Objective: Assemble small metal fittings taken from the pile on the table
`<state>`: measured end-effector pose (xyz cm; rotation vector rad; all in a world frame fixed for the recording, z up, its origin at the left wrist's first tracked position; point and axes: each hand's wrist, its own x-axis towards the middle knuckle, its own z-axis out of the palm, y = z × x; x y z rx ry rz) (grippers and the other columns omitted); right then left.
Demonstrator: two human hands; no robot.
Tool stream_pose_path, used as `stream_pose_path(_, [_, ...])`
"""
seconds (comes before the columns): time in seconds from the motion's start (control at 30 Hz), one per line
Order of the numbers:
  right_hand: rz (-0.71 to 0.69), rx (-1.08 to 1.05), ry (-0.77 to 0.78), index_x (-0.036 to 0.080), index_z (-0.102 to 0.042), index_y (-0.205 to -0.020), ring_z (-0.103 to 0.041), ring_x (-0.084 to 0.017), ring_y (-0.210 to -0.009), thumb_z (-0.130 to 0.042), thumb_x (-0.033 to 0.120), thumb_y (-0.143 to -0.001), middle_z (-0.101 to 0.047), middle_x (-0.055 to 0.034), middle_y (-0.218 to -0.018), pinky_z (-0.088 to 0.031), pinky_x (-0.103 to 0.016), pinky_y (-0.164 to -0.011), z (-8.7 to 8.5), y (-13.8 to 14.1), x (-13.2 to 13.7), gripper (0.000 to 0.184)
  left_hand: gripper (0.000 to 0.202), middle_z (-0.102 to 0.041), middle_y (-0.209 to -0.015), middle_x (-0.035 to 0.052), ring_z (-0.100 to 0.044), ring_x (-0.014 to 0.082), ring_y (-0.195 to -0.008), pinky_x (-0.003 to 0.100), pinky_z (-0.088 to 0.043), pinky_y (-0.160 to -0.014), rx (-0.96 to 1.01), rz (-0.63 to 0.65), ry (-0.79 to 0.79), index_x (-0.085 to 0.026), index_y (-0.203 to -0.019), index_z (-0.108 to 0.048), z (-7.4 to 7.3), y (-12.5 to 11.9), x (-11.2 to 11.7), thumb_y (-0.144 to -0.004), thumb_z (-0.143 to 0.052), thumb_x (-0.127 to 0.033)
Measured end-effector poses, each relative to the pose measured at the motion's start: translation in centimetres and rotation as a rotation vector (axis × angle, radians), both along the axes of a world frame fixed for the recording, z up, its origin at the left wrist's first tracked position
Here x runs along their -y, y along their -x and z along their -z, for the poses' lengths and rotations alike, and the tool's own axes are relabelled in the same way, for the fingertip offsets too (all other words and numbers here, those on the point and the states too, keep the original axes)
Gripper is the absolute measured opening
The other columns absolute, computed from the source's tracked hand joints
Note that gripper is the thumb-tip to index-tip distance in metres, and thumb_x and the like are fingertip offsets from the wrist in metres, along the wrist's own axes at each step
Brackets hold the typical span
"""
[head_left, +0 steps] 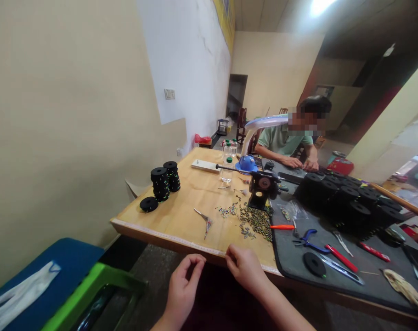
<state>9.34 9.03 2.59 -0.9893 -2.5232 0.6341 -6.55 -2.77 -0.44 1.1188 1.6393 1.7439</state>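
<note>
Left hand (183, 285): thumb and finger pinched narrow; cannot tell if anything thin is held.
Right hand (245, 267): pinched likewise, at worktop (181, 214) edge; contents hidden.
Tape strip (160, 235): along near edge, just beside both hands.
Small pellets (259, 220): loose heap beyond right hand.
Black spools (160, 185): stacked, far left.

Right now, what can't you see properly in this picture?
In the head view:
Left hand: anything between its fingertips is too small to tell.
Right hand: the hand itself hides its palm.
White glove: partly cut off by the left edge.
White strip: its marks are too small to read.
Co-worker's hands: anything held is too small and blurred.
</note>
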Motion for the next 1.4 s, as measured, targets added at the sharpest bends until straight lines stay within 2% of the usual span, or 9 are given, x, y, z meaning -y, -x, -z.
stream_pose_path(0.1, [0.022, 0.016, 0.006, 0.018, -0.057, -0.075, -0.055, -0.014, -0.057, -0.051, 0.014, -0.083, -0.062, -0.0001, -0.063, -0.029, -0.021, -0.053, 0.4, 0.1, -0.4, 0.011, 0.011, -0.069, -0.089, 0.0065, -0.064, 0.0193, -0.085, 0.029, -0.051, -0.079, -0.339, 0.099, -0.066, -0.019, -0.086, -0.064, 0.2, -0.7, 0.5, -0.087, -0.054, -0.023])
stream_pose_path(0.2, [0.046, 0.02, 0.025, 0.019, -0.056, -0.075, -0.055, -0.014, -0.057, -0.051, 0.016, -0.084, -0.062, 0.0001, -0.063, -0.028, -0.021, -0.052, 0.6, 0.1, -0.6, 0.011, 0.015, -0.07, -0.101, 0.0088, -0.065, 0.0196, -0.092, 0.032, -0.052, -0.082, -0.615, 0.186, -0.11, -0.02, -0.093, -0.063, 0.1, -1.4, 0.3, -0.087, -0.05, -0.016])
stream_pose_path(0.4, [0.064, 0.068, -0.007, 0.019, -0.056, -0.074, -0.057, -0.015, -0.059, -0.053, 0.016, -0.084, -0.063, 0.0, -0.065, -0.027, -0.021, -0.052, 0.5, 0.4, -0.3, 0.011, 0.028, -0.059, -0.128, 0.0131, -0.06, 0.0224, -0.109, 0.035, -0.052, -0.087, -0.93, 0.195, -0.088, -0.019, -0.112, -0.059, 0.4, -1.8, -0.4, -0.087, -0.047, -0.012])
stream_pose_path(0.57, [0.053, 0.118, -0.035, 0.018, -0.056, -0.074, -0.059, -0.016, -0.061, -0.053, 0.016, -0.085, -0.065, -0.001, -0.067, -0.027, -0.022, -0.052, 0.5, 0.3, -0.3, 0.012, 0.035, -0.051, -0.137, 0.0156, -0.058, 0.0239, -0.114, 0.037, -0.052, -0.087, -1.082, 0.202, 0.04, -0.017, -0.122, -0.054, 0.8, -1.8, -0.4, -0.087, -0.047, -0.014])
stream_pose_path(0.77, [0.049, 0.134, -0.002, 0.018, -0.059, -0.076, -0.06, -0.017, -0.063, -0.053, 0.018, -0.086, -0.066, -0.0024, -0.069, -0.029, -0.022, -0.053, 0.2, 0.4, -0.5, 0.012, 0.051, -0.049, -0.139, 0.0141, -0.058, 0.0256, -0.113, 0.038, -0.053, -0.085, -1.231, 0.18, 0.208, -0.012, -0.131, -0.048, 0.7, -2.6, -0.7, -0.081, -0.049, -0.007])
stream_pose_path(0.9, [0.05, 0.122, 0.028, 0.018, -0.061, -0.077, -0.059, -0.015, -0.06, -0.054, 0.018, -0.086, -0.066, -0.0014, -0.067, -0.031, -0.02, -0.053, -0.3, 0.3, -0.6, 0.012, 0.057, -0.049, -0.139, 0.0137, -0.066, 0.0261, -0.097, 0.039, -0.055, -0.079, -1.319, 0.145, 0.327, -0.009, -0.134, -0.047, 0.2, -3.6, -1.1, -0.077, -0.054, -0.005])
stream_pose_path(1.1, [0.06, 0.117, 0.084, 0.018, -0.065, -0.078, -0.058, -0.013, -0.059, -0.057, 0.013, -0.081, -0.066, -0.0001, -0.066, -0.032, -0.019, -0.053, -1.2, -0.7, -1.1, 0.01, 0.057, -0.053, -0.135, 0.014, -0.068, 0.0225, -0.072, 0.035, -0.057, -0.063, -1.402, 0.086, 0.447, -0.011, -0.133, -0.049, -0.5, -4.8, -1.5, -0.078, -0.062, -0.016])
stream_pose_path(1.27, [0.11, 0.122, 0.094, 0.017, -0.065, -0.074, -0.057, -0.014, -0.059, -0.057, 0.011, -0.078, -0.066, -0.0006, -0.066, -0.03, -0.02, -0.053, -1.5, -2.4, -1.5, 0.011, 0.054, -0.056, -0.131, 0.0184, -0.067, 0.0198, -0.061, 0.032, -0.056, -0.056, -1.447, 0.06, 0.513, -0.011, -0.132, -0.051, -0.8, -5.3, -1.8, -0.081, -0.063, -0.024])
stream_pose_path(1.4, [0.154, 0.1, 0.113, 0.017, -0.064, -0.075, -0.058, -0.014, -0.062, -0.056, 0.013, -0.079, -0.066, -0.001, -0.068, -0.033, -0.02, -0.055, -1.4, -4.3, -1.5, 0.01, 0.053, -0.057, -0.13, 0.0189, -0.067, 0.0199, -0.059, 0.031, -0.056, -0.054, -1.454, 0.076, 0.529, -0.013, -0.131, -0.052, -1.3, -5.4, -1.9, -0.081, -0.063, -0.025])
